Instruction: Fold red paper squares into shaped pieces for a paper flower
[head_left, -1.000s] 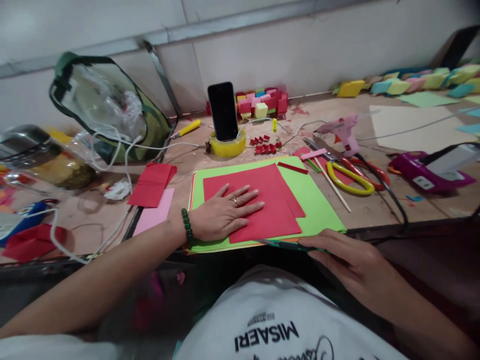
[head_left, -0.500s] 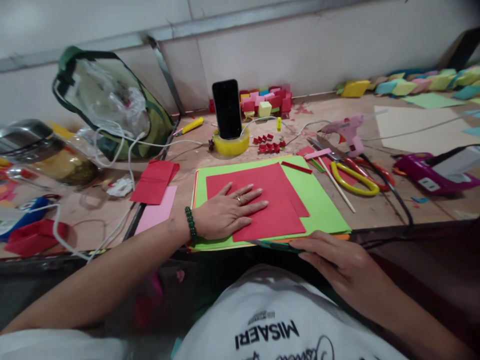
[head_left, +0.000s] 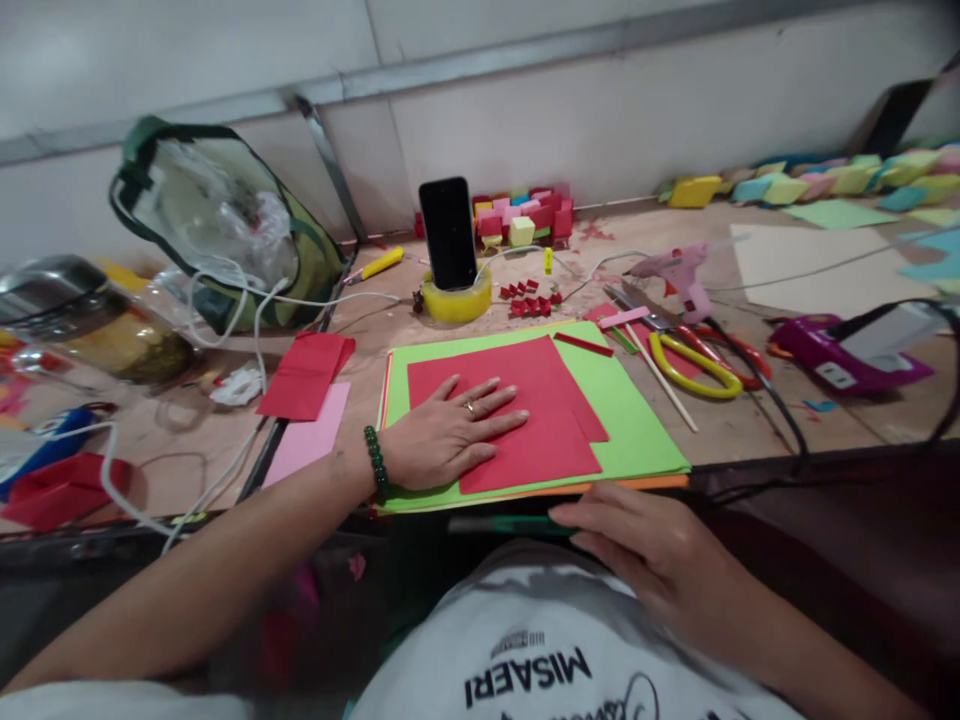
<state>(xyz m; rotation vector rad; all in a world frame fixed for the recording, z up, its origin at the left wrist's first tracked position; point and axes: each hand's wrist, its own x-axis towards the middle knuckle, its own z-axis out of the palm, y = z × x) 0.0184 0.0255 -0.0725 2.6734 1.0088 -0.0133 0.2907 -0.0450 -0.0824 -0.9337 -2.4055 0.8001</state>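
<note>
I've got left hand (head_left: 448, 436) flat, spread wide on red paper (head_left: 547, 440); right hand (head_left: 649, 540), near right, holds green tool (head_left: 529, 525), blurred, maybe a cutter.

A bracelet of round, glossy, dark green beads (head_left: 376, 464) circles the left wrist. At two o'clock from it, a gold-coloured ring (head_left: 469, 408) encircles a finger of the left hand (head_left: 439, 442). A white fabric shirt (head_left: 562, 610) lies at six o'clock, with bold black capital lettering (head_left: 529, 677), MISAERI, upside down. A small dark logo (head_left: 517, 642) sits at its twelve o'clock, cursive black script (head_left: 609, 706) between three and four. A white sleeve (head_left: 127, 703) shows between seven and eight o'clock.
</note>
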